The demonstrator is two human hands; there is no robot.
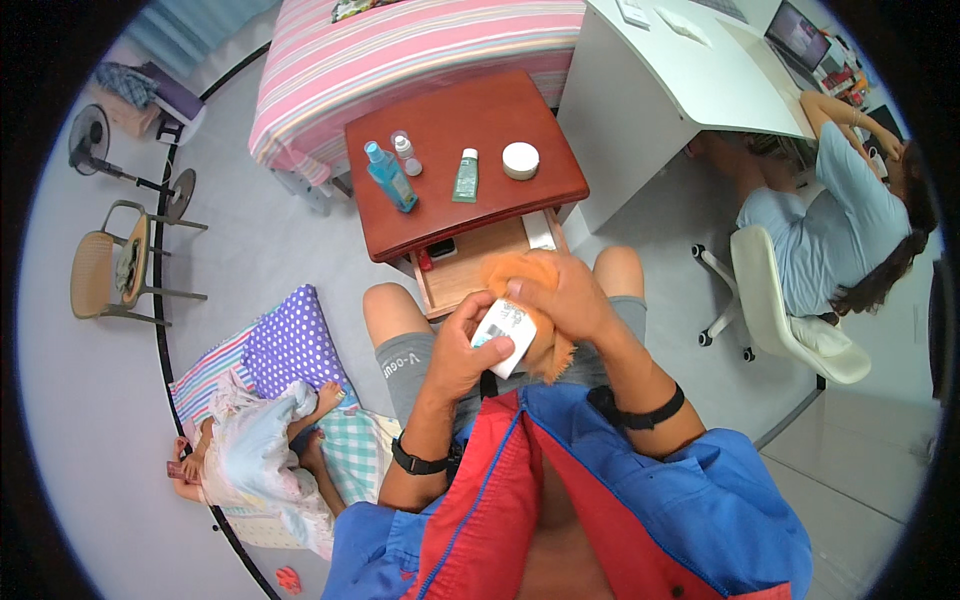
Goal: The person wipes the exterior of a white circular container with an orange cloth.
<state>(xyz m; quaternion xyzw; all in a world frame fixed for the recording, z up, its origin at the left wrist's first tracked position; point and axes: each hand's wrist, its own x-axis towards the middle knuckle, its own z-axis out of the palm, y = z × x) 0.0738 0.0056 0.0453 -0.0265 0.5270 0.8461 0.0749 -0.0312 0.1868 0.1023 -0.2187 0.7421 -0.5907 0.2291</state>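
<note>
My left hand (469,345) grips a small white box (506,334) that bears print and a barcode. Pressed against the box's side is an orange cloth (551,352), bunched in my right hand (566,296). Both hands are over my lap, just in front of a pulled-out wooden drawer (480,262). A dark object (442,248) and a red item (425,259) lie at the drawer's left, and a white item (538,231) at its right. Above it, the red-brown cabinet top (442,135) carries a blue bottle (391,178), a small clear bottle (406,154), a green tube (466,177) and a white-lidded jar (520,161).
A striped bed (412,45) stands behind the cabinet. To the right, a person (847,210) sits in a white chair (757,277) at a white desk (712,82). Another person (262,450) lies on floor bedding at left, near a chair (112,262) and a fan (90,139).
</note>
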